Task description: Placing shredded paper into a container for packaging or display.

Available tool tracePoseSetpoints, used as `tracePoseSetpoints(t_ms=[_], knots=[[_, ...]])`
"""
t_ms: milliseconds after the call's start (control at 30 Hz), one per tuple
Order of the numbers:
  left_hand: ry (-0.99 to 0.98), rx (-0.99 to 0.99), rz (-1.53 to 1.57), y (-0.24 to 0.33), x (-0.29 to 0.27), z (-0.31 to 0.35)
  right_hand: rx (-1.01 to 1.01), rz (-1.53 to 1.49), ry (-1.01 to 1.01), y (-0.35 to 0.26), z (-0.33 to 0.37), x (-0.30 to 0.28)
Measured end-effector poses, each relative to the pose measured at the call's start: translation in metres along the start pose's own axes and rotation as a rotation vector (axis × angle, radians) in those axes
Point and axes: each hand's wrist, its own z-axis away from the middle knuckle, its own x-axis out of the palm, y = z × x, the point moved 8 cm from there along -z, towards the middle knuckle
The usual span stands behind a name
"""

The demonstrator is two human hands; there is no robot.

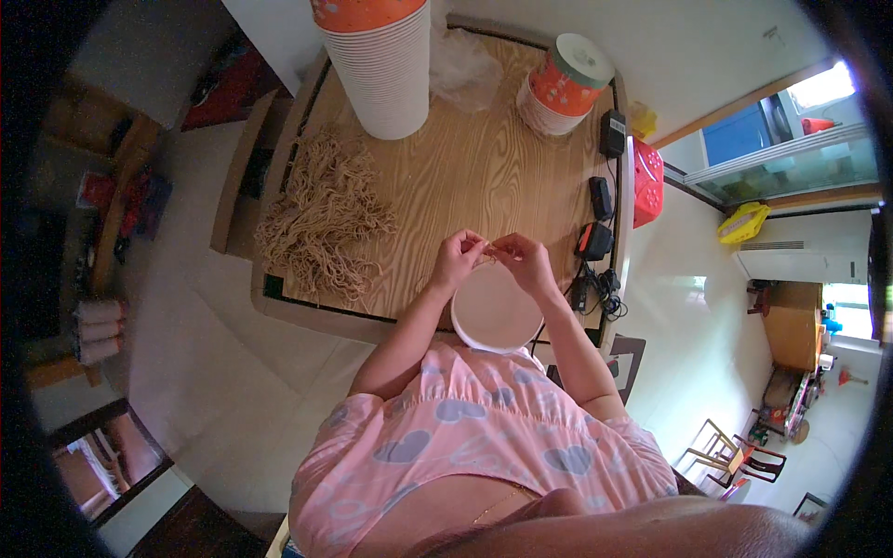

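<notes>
I see left fingers point(476, 247) and right fingers point(508, 245) pinched together on string point(492, 254), likely light, limp; grip near its ends.

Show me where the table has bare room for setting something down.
The middle of the brown wood-grain tabletop, between the beige yarn heap and the black rectangular adapter, is bare. Crowded: right edge, with tangled black cables.

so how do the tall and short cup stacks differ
The tall cup stack shows many pale rims; the short cup stack only a few. The tall one's top is cut off by the picture edge; the short one's round top shows. Both have orange above pale rims.
</notes>
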Motion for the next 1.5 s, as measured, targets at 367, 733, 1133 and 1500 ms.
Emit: tracePoseSetpoints(t_ms=[367, 733, 1133, 1500], knots=[[0.032, 0.106, -0.053, 0.007, 0.000, 0.002, 0.008, -0.025, 0.000, 0.006, 0.003, 0.002], [0.052, 0.105, -0.061, 0.004, 0.000, -0.002, -0.089, 0.065, 0.033, 0.003, 0.000, 0.003], [-0.029, 0.135, -0.125, -0.003, 0.004, -0.001, 0.000, -0.126, 0.006, 0.034, -0.006, 0.004], [0.105, 0.261, -0.280, 0.010, -0.002, 0.006, 0.059, -0.007, 0.070, 0.027, -0.007, -0.006]])
